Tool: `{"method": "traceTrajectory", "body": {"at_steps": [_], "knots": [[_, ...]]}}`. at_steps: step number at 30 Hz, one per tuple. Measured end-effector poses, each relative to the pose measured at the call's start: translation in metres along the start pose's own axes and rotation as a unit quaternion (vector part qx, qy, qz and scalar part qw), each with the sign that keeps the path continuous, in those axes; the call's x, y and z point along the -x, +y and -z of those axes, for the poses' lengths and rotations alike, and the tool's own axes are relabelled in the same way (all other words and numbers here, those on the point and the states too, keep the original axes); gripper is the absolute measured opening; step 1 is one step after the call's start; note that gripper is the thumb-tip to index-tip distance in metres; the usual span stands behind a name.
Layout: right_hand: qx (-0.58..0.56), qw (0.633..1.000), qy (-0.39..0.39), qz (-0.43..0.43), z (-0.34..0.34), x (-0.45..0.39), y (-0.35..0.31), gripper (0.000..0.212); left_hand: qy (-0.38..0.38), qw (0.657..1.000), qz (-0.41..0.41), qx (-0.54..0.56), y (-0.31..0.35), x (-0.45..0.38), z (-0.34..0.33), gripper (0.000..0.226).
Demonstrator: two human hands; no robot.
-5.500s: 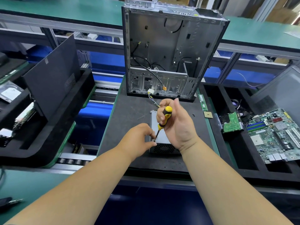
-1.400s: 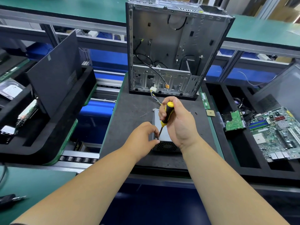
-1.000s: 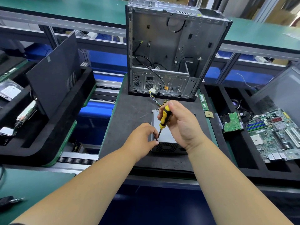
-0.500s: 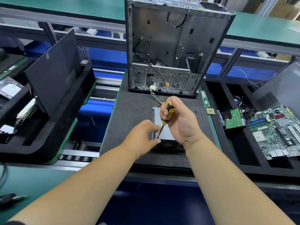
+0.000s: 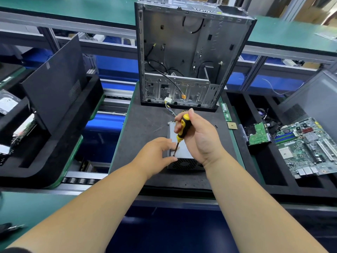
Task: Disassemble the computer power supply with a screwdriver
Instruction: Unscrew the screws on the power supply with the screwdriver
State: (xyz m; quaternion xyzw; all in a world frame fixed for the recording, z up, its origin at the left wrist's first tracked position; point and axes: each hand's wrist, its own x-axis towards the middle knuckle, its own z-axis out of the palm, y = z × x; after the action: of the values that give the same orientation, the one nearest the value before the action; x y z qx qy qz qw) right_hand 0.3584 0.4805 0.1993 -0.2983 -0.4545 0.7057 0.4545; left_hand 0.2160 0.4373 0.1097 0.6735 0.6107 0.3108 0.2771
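Right hand (image 5: 202, 141): grasps the screwdriver (image 5: 182, 127) by its yellow-and-black handle, fingers wrapped round it, thumb up beside the top of the handle.
Screwdriver: tilted, handle high and leaning away from the person, shaft running down toward the left hand; its tip meets the near-left top edge of the supply (image 5: 182, 152).
Left hand (image 5: 157, 154): lies against the left side of the supply, fingers curled round its near-left corner, fingertips right beside the screwdriver tip. Whether it pinches a screw there I cannot tell.
Supply: a grey metal box on the dark mat (image 5: 144, 125), under and between both hands; its vented face looks toward the person, below the right wrist.
Wires (image 5: 168, 108): run from beyond the right hand's knuckles up to the case (image 5: 191, 52).
Case: stands upright, open and gutted, just past both hands.
Right of the right hand: a motherboard (image 5: 308, 147) and a small green board (image 5: 258, 134) in black trays.
Left of the left hand: a black panel (image 5: 54, 84) leaning in a foam tray.
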Motion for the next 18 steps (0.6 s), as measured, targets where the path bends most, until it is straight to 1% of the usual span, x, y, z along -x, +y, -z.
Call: {"method": "traceTrajectory", "body": {"at_steps": [2,4,7,10,12,16,18], "knots": [[0.002,1.0,0.002,-0.001,-0.001,-0.002,0.003,0.046,0.003,1.0,-0.004,0.009,-0.001,0.0,0.0,0.04],[-0.002,1.0,0.006,0.002,-0.001,-0.003,0.005,0.047,0.004,1.0,-0.007,0.001,-0.001,0.0,-0.001,0.041],[-0.015,1.0,-0.002,0.0,-0.001,-0.003,0.004,0.033,0.004,1.0,-0.014,-0.019,-0.001,0.0,-0.002,0.04],[0.009,1.0,0.002,0.004,0.001,-0.005,0.003,0.024,0.003,0.999,-0.018,-0.029,-0.002,0.001,-0.003,0.041],[0.015,1.0,0.009,0.005,0.004,-0.005,0.001,0.022,0.01,1.0,-0.003,-0.011,-0.002,0.001,-0.005,0.042],[0.043,0.999,0.02,-0.007,0.009,-0.004,-0.002,0.021,0.01,0.997,0.049,0.066,-0.001,0.001,-0.006,0.042],[0.053,0.999,0.011,0.0,0.01,-0.003,-0.003,0.026,0.003,0.996,0.057,0.074,0.0,0.002,-0.005,0.038]]}}
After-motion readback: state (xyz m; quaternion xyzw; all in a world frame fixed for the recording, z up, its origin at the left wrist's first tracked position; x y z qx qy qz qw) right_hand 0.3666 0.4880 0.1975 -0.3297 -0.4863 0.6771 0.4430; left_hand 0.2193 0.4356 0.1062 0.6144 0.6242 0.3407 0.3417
